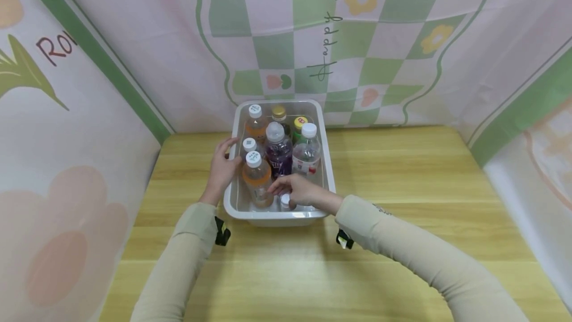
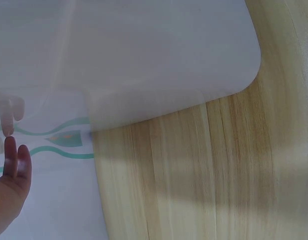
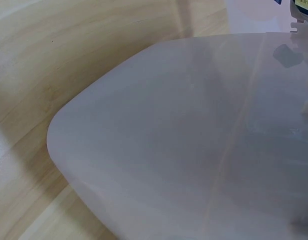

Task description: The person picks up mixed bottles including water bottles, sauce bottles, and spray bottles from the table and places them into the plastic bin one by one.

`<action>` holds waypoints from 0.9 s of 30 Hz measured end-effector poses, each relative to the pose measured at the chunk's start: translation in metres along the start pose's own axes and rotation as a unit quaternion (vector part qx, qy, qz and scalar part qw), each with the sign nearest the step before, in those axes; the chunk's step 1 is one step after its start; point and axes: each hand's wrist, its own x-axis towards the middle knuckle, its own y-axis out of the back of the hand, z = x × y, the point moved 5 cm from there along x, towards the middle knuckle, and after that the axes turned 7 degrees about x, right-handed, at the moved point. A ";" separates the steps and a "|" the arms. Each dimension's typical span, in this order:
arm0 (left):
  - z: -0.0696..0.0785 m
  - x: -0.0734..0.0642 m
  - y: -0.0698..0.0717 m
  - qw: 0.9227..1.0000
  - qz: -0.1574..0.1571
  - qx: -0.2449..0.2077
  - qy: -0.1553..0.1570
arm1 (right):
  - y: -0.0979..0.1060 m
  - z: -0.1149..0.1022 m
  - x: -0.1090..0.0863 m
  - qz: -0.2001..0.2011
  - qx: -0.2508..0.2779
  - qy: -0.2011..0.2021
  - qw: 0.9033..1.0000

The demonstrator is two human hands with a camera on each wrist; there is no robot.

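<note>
A white plastic tub (image 1: 330, 175) holds several upright bottles. My left hand (image 1: 222, 168) is at its left rim, fingertips right at the edge beside the white-capped bottles; in the left wrist view its fingers (image 2: 11, 157) look loosely extended near the tub wall. Over the front of the tub is my right hand (image 1: 304, 192), its fingers spread around a small white cap (image 1: 285, 200). Those fingertips overlap the side of an orange-banded bottle (image 1: 258, 178). A purple bottle (image 1: 279, 155) and a clear bottle with a white cap (image 1: 306, 150) stand just behind the right hand.
Toward the tub's back are another orange bottle (image 1: 256, 123), a gold-capped bottle (image 1: 279, 113) and a green bottle with a yellow cap (image 1: 300, 124). The tub sits on a wooden table (image 1: 402, 178), close to a printed curtain (image 1: 272, 14) behind it.
</note>
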 end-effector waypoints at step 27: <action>0.000 0.000 0.000 1.000 0.001 0.006 0.001 | 0.001 0.003 0.002 0.015 0.011 -0.033 0.999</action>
